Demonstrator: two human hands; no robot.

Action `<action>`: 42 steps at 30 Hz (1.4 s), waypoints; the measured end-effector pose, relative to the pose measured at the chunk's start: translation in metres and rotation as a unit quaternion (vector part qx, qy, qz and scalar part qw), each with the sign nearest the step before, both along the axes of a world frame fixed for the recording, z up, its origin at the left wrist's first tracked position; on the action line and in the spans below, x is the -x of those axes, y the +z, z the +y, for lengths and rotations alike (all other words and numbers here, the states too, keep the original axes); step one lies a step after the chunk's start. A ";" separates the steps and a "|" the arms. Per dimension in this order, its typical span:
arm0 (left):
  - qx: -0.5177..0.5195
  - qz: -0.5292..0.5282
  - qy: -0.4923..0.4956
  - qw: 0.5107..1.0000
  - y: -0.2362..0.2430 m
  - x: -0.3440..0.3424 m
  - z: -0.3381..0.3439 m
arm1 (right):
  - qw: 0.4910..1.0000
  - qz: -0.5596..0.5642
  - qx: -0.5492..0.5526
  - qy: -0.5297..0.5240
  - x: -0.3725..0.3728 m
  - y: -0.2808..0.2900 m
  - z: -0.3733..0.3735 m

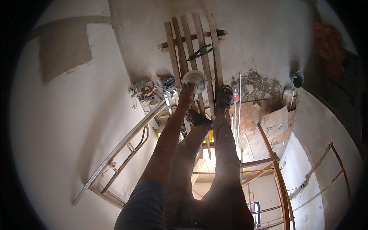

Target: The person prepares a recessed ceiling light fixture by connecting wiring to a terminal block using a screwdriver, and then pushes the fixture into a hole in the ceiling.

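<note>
My left hand (186, 93) reaches down with its fingers closed on the near edge of a round, pale, dish-like thing (196, 79). I cannot make out its exact kind. Below it run several narrow wooden planks (186, 38), with my sandalled feet (198, 118) on them. Farther along the planks lies a pair of pliers (199, 53) with dark green handles. My right hand is out of view.
Scaffold rails (126, 142) rise at the left, and a brown metal frame (281, 188) stands at the right. Far below are a heap of tools and bags (153, 89), a bottle (235, 92), a bucket (297, 79), cardboard (274, 124) and rubble (257, 85).
</note>
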State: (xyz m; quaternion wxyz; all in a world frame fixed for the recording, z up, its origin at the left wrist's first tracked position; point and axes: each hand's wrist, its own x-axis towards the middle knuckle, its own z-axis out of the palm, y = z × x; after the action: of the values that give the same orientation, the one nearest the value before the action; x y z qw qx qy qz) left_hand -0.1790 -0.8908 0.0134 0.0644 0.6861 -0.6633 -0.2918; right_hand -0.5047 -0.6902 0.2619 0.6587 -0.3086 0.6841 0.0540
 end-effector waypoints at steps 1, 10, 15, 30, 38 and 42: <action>0.002 0.001 0.006 1.000 -0.007 0.004 -0.004 | 1.000 -0.002 -0.013 -0.017 0.002 0.003 0.003; -0.028 -0.030 0.031 0.999 -0.050 0.005 -0.013 | 0.998 0.014 -0.046 -0.045 0.020 0.017 0.015; -0.159 -0.052 0.013 0.986 -0.049 -0.002 -0.025 | 0.999 0.003 -0.025 -0.047 0.020 0.018 0.014; -0.206 0.126 -0.043 0.969 0.236 -0.018 0.207 | 0.947 -0.152 0.276 -0.069 -0.056 0.036 -0.085; -0.163 0.086 0.059 0.981 0.437 -0.116 0.189 | 0.826 -0.346 0.435 -0.101 -0.124 0.067 -0.178; -0.098 0.063 0.103 0.988 0.502 -0.139 0.195 | 0.624 -0.169 0.763 -0.016 -0.150 0.130 -0.188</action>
State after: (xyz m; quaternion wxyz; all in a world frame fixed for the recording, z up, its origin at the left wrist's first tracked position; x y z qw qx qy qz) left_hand -0.0395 -0.6953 0.5154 0.0686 0.7341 -0.5516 -0.3901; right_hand -0.3551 -0.8781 0.3924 0.2925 -0.6930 0.3617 -0.5508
